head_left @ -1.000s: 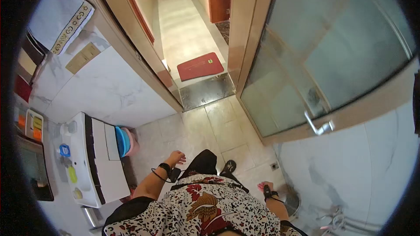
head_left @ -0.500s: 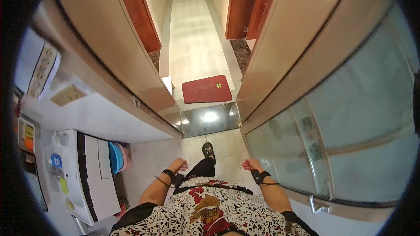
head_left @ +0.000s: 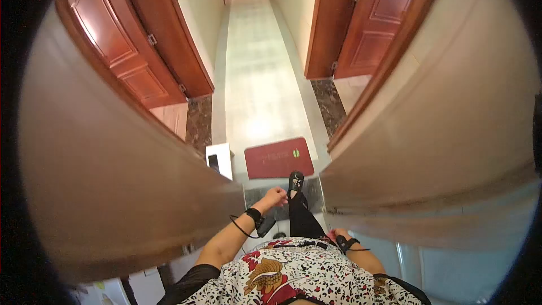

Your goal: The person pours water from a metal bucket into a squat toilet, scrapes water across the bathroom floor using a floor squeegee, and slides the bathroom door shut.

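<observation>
My left hand swings out in front of my body above the doorway threshold, its fingers loosely curled with nothing seen in them. A black strap and a small black device sit on that wrist. My right hand hangs low by my hip, fingers curled in and partly hidden; no object shows in it. Its wrist also wears a black band. One foot in a black shoe reaches the near edge of a red doormat.
A tiled hallway runs straight ahead. Red-brown wooden doors stand on the left and right. A small white stand with a dark phone-like object sits left of the mat. Door-frame panels close in on both sides.
I have stepped forward into the doorway, and the mat is now nearer. My left hand has swung forward, while my right has dropped back toward my hip. The washroom fittings have mostly left view.
</observation>
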`<state>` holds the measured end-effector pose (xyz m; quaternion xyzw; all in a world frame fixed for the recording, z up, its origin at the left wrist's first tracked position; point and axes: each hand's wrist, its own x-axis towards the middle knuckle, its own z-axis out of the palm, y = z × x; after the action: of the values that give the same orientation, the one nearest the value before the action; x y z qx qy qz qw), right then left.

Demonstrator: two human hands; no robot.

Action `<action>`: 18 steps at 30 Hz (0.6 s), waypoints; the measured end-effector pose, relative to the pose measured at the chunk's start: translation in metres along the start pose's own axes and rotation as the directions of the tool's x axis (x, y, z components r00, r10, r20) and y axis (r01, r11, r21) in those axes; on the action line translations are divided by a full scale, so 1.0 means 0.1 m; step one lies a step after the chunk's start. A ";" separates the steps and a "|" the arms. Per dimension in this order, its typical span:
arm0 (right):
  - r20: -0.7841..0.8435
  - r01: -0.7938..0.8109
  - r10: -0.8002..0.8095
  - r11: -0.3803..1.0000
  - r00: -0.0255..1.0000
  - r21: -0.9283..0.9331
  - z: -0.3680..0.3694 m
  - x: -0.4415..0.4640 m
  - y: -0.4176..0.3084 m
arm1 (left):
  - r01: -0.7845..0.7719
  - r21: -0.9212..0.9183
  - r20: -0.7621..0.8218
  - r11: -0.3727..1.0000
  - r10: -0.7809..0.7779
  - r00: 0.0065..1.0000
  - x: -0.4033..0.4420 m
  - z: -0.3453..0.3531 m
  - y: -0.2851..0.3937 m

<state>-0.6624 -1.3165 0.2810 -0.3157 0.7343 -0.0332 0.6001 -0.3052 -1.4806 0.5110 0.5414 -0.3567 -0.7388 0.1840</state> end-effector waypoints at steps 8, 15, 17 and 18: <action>-0.034 -0.161 0.184 0.924 0.982 0.346 -0.93 0.83 -3.62 | 0.041 -0.202 -0.247 0.978 -0.092 0.965 1.35 -1.64 1.31; 0.271 -0.119 -0.010 0.883 0.963 0.455 -1.14 1.87 -6.22 | 0.020 -0.446 -0.451 0.895 -0.245 0.858 1.78 -2.84 1.64; 0.262 -0.070 -0.060 0.884 0.963 0.462 -1.20 2.05 -6.85 | 0.075 -0.474 -0.462 0.877 -0.320 0.827 1.86 -3.05 1.73; 0.278 -0.050 -0.072 0.910 0.958 0.411 -1.25 2.20 -7.13 | 0.092 -0.518 -0.456 0.851 -0.365 0.812 1.92 -3.16 1.73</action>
<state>-0.4904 -2.0373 0.4313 -0.1872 0.6137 -0.1449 0.7532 -0.0975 -1.8275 0.4576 0.7048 -0.0294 -0.6376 0.3094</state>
